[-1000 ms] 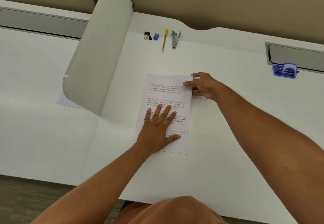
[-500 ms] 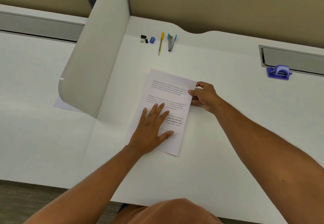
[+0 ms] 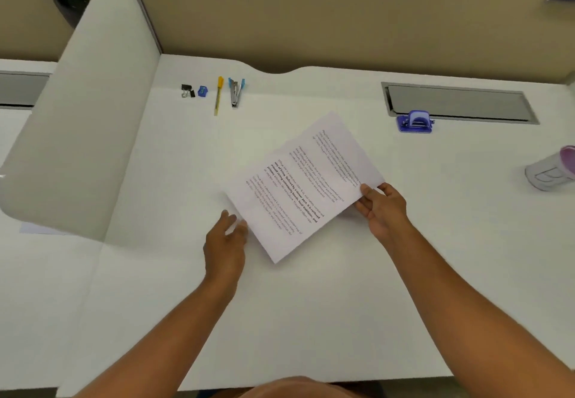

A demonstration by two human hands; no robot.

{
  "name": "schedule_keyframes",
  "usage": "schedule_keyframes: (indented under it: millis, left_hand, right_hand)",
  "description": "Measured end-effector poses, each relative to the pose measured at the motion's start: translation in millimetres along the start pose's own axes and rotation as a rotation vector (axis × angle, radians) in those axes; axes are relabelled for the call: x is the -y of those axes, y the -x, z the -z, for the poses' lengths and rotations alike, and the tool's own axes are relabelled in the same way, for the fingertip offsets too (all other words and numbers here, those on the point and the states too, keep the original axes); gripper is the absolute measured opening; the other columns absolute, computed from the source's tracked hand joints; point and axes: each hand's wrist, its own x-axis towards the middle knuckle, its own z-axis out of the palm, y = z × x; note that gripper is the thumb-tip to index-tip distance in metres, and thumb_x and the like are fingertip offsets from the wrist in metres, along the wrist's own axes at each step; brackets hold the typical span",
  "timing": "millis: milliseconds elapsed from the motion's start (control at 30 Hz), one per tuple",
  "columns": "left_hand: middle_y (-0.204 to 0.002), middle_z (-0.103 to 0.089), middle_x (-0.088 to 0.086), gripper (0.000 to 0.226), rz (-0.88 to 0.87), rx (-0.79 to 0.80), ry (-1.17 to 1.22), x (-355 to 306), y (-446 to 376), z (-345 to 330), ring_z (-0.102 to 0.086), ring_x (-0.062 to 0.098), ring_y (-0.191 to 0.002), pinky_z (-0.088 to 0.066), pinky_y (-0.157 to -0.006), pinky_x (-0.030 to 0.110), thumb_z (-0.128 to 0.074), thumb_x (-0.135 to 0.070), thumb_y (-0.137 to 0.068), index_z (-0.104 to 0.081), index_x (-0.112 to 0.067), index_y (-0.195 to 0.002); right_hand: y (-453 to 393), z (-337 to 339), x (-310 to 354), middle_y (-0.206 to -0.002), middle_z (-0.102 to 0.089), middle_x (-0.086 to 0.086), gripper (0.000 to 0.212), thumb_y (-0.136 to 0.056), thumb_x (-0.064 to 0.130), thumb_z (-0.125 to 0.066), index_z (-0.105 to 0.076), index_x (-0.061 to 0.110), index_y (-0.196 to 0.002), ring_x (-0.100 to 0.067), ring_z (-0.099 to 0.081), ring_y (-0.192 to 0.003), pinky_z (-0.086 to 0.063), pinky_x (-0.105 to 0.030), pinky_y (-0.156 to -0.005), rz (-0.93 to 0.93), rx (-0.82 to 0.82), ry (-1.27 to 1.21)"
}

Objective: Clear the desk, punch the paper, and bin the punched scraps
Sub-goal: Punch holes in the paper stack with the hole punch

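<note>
The paper (image 3: 306, 186) was pinched at 1 corner by the right hand (image 3: 381, 207), angled toward the hole punch (image 3: 415, 121), probably for punching, while the left hand (image 3: 225, 242) hung loosely open beside it.

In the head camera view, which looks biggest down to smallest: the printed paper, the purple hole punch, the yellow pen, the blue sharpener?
1. Printed paper
2. Purple hole punch
3. Yellow pen: longer than the punch but far thinner, so unsure
4. Blue sharpener

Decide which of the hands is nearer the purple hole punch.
Right. The right hand grips the paper below the hole punch; the left hand is farther left.
</note>
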Motion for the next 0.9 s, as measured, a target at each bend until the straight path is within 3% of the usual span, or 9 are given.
schedule_keyframes:
  millis: [100,233,533,633,800,900]
  left_hand:
    - [-0.123,-0.079,-0.003,0.026,-0.038,0.091,0.074,-3,17,-39,-0.078,0.018,-0.108,-0.060,-0.102,0.036,-0.057,-0.011,-0.109,-0.075,-0.017,-0.128]
    - [-0.111,-0.083,-0.004,0.024,-0.077,0.064,0.130,-6,36,-91,-0.080,0.016,-0.100,-0.065,-0.085,0.027,-0.063,-0.009,-0.105,-0.079,-0.015,-0.123]
    - [-0.109,-0.083,0.004,0.022,-0.075,0.065,0.155,-10,64,-215,-0.080,0.024,-0.099,-0.062,-0.092,0.039,-0.072,-0.007,-0.099,-0.079,-0.006,-0.120]
    - [-0.112,-0.082,0.007,0.024,-0.078,0.091,0.127,-13,65,-244,-0.081,0.024,-0.099,-0.062,-0.092,0.038,-0.071,-0.005,-0.099,-0.076,-0.003,-0.123]
    - [-0.117,-0.080,0.011,0.025,-0.077,0.103,0.069,-17,55,-273,-0.079,0.030,-0.104,-0.062,-0.096,0.042,-0.070,-0.005,-0.100,-0.076,0.000,-0.124]
    - [-0.117,-0.080,0.012,0.025,-0.059,0.113,0.053,-20,42,-282,-0.079,0.031,-0.104,-0.063,-0.093,0.041,-0.071,-0.004,-0.100,-0.075,0.001,-0.124]
  right_hand:
    - [3,39,14,-0.116,-0.076,-0.015,0.031,-0.097,-0.006,-0.064,-0.062,0.001,-0.128,-0.024,-0.078,-0.097,-0.066,-0.035,-0.081,0.016,-0.018,-0.072]
    - [0,95,35,-0.119,-0.076,-0.017,0.029,-0.097,-0.006,-0.064,-0.063,0.002,-0.125,-0.025,-0.079,-0.095,-0.066,-0.035,-0.077,0.019,-0.039,-0.136]
    - [-28,226,117,-0.121,-0.076,-0.009,0.049,-0.094,-0.007,-0.059,-0.062,0.025,-0.131,-0.032,-0.075,-0.107,-0.065,-0.042,-0.081,0.067,0.124,0.060]
    - [-44,256,141,-0.122,-0.076,-0.010,0.050,-0.093,-0.006,-0.060,-0.062,0.021,-0.135,-0.034,-0.075,-0.107,-0.064,-0.046,-0.086,0.062,0.177,0.145]
    - [-72,282,159,-0.119,-0.076,-0.011,0.040,-0.093,-0.002,-0.061,-0.062,0.015,-0.130,-0.032,-0.077,-0.100,-0.064,-0.041,-0.080,0.054,0.190,0.276]
    - [-91,284,162,-0.121,-0.074,-0.016,0.037,-0.096,0.005,-0.060,-0.063,0.014,-0.131,-0.035,-0.075,-0.104,-0.064,-0.047,-0.086,-0.011,0.169,0.319]
